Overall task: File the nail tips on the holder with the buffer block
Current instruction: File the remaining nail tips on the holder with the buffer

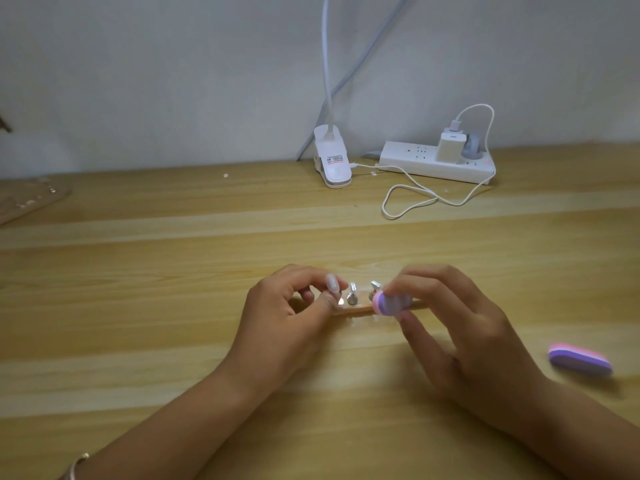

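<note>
- Wooden holder (360,309): a narrow strip lying flat on the tabletop (173,306) at centre, between the two hands. Its long axis runs left to right.
- Metal clips (352,296) stand upright along the holder.
- Left hand (287,317): fingers curled at the holder's left end, thumb and forefinger pinching there. A pale nail tip (331,282) shows at the fingertips; whether it is seated in a clip cannot be told.
- Right hand (460,334): pinches the buffer block (391,303) between thumb and fingers, over the holder's right part.
- Buffer block: pink and purple layers, long axis roughly left to right, rounded end pointing left, just beside the nearest clip. Contact with a nail tip cannot be told.
- Second buffer block (580,359): lies flat on the tabletop well to the right, apart from both hands.
- Rear of tabletop: white clip lamp (332,164), power strip (438,164), looped white cable (415,194).
</note>
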Motion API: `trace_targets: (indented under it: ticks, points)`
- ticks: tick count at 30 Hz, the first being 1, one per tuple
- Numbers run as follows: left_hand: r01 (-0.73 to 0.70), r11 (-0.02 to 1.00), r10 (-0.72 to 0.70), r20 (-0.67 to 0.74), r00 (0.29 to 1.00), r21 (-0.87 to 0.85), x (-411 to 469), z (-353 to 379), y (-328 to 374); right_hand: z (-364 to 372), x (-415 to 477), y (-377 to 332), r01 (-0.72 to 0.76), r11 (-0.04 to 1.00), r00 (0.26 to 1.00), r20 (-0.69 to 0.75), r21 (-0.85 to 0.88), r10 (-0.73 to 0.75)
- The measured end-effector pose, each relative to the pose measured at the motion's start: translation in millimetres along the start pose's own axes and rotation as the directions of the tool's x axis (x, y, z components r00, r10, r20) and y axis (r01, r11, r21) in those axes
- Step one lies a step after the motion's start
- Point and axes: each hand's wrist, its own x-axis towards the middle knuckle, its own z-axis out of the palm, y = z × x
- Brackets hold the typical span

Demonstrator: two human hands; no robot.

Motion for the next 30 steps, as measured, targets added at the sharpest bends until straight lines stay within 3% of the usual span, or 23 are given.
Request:
trace_targets:
  ticks: [13,20,30]
  points:
    - [0.019,0.979,-0.02,0.004,1.0,0.204,0.7,2.5,-2.8,1.2,-1.2,0.8,0.021,1.0,1.0,0.021,-0.013,-0.021]
    - [-0.056,0.99,0.064,-0.059,0.996,0.128,-2.1,-2.5,5.1,0.7,-1.8,1.2,0.032,0.999,0.999,0.025,-0.009,-0.031]
    - [0.049,0.999,-0.048,-0.051,0.998,0.011,-1.3,-0.7,5.8,0.6,-2.3,1.1,0.037,0.999,0.998,0.04,-0.004,-0.037]
